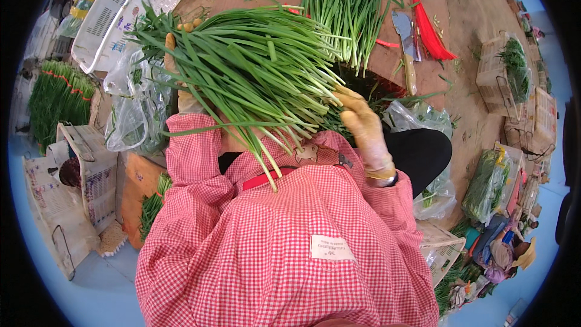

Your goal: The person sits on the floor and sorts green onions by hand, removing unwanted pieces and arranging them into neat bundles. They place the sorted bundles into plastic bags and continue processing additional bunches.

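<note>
My left hand (171, 61), in a yellowish glove, is closed around the leafy end of a large loose bunch of garlic chives (254, 63). The pale stem ends fan out to the right and down over my lap. My right hand (361, 120), gloved too, is beside the stem ends with its fingers close together; whether it grips any stems cannot be told. Beyond the bunch, more chives (347, 13) lie on a brown board. To their right are a cleaver-like knife (405, 45) with a wooden handle and a bundle of red plastic ties (426, 27).
White plastic crates (131, 9) stand at the upper left, with more crates (501, 72) at the right. Clear plastic bags (136, 109) lie on both sides of me. Tied chives (61, 95) are at the far left. Another person (501, 252) is at the lower right.
</note>
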Demonstrator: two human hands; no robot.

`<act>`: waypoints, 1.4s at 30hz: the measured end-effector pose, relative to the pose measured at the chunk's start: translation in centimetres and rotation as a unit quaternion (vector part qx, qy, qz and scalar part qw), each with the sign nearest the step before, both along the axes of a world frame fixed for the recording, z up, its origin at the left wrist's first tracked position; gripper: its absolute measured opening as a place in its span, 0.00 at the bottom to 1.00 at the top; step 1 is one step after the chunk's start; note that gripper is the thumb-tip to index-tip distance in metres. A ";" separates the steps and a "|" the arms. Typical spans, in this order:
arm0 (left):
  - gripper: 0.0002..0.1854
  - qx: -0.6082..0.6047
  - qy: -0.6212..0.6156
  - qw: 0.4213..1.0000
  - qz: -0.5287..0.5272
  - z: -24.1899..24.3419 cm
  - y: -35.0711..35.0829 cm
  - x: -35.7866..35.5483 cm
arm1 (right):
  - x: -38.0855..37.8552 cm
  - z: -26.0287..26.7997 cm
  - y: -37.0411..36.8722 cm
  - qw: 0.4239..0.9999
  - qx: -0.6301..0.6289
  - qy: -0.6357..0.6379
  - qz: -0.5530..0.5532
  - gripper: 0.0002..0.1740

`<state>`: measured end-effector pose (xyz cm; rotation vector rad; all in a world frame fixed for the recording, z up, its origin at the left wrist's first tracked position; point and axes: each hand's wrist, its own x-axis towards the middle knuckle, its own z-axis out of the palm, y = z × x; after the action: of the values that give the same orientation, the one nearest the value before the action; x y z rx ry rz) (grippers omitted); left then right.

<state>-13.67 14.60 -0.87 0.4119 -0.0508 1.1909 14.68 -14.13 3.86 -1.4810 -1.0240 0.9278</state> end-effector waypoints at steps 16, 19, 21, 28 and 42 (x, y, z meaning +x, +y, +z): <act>0.28 0.009 -0.082 0.980 -0.179 -0.6 0.9 -1.1 | -1.6 -2.0 2.5 0.968 -0.065 0.214 -0.111 0.21; 0.29 0.038 -0.095 0.984 -0.145 -1.1 1.5 -1.4 | 2.4 -2.7 -0.8 0.951 -0.114 0.233 -0.171 0.19; 0.29 0.057 -0.097 0.985 -0.134 -1.5 1.6 -1.4 | 3.7 -3.0 -2.1 0.950 -0.105 -0.292 -0.035 0.23; 0.26 0.036 -0.016 0.995 -0.088 -1.0 1.6 -1.1 | -0.7 3.6 -0.7 0.989 0.061 -0.133 0.039 0.17; 0.17 -0.004 0.119 0.992 -0.030 2.9 0.9 -1.8 | -3.1 3.5 1.9 0.935 -0.040 -0.345 0.079 0.16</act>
<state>-15.50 15.53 2.05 0.5393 0.1462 1.0758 11.57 -12.19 7.39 -1.8680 -1.6431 0.5545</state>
